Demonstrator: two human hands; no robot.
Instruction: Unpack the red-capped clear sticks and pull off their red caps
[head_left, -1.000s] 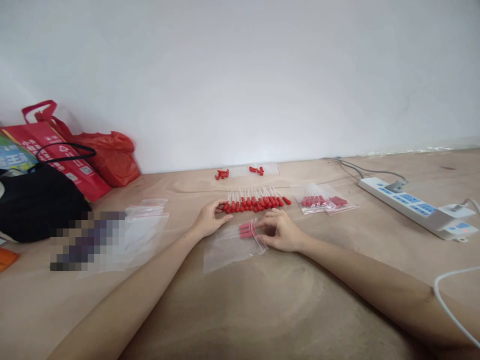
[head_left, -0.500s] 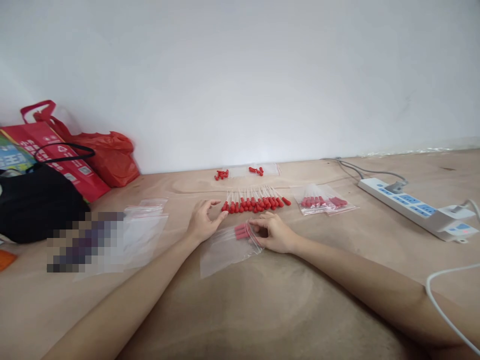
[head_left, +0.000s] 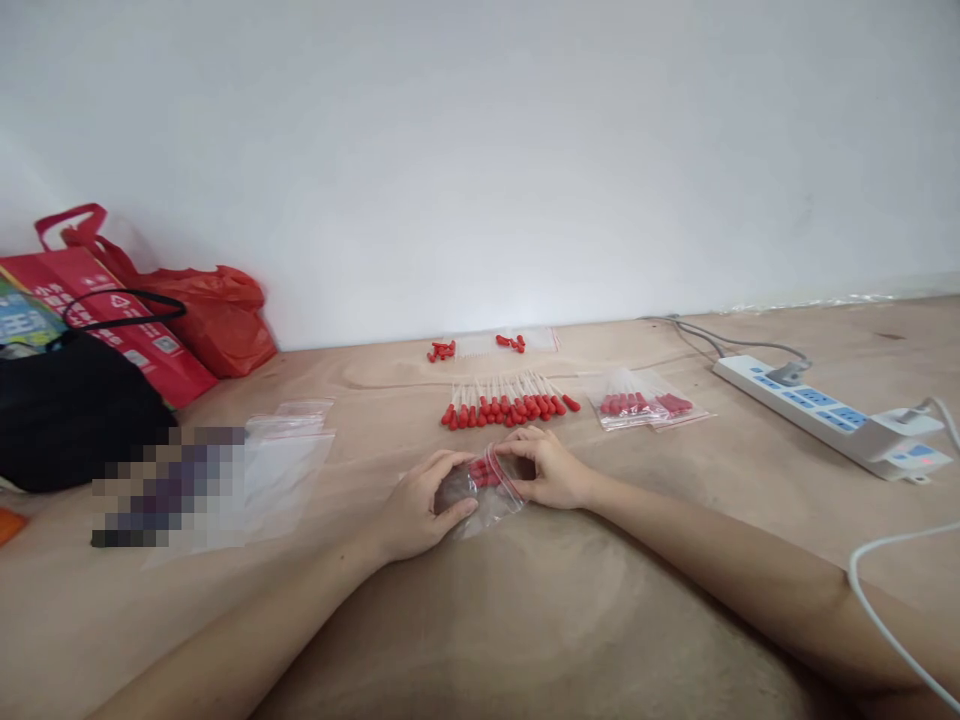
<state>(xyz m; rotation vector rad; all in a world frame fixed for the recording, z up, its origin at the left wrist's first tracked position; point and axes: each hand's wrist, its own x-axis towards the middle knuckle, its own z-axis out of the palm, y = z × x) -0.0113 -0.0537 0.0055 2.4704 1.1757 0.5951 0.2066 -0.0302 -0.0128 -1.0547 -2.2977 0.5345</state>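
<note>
Far left | red bag (head_left: 147,341): blurred white characters (head_left: 54,297) | hands (head_left: 551,470) on clear pouch (head_left: 495,512)

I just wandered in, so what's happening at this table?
A person is handling a small clear zip bag with a few red-ended sticks inside. The right hand is at the zip end, and the left hand curls at the opposite end. Just beyond, a row of loose red-ended sticks lies on the table. Bags holding similar sticks lie to the right, and more clear bags lie to the left.
</note>
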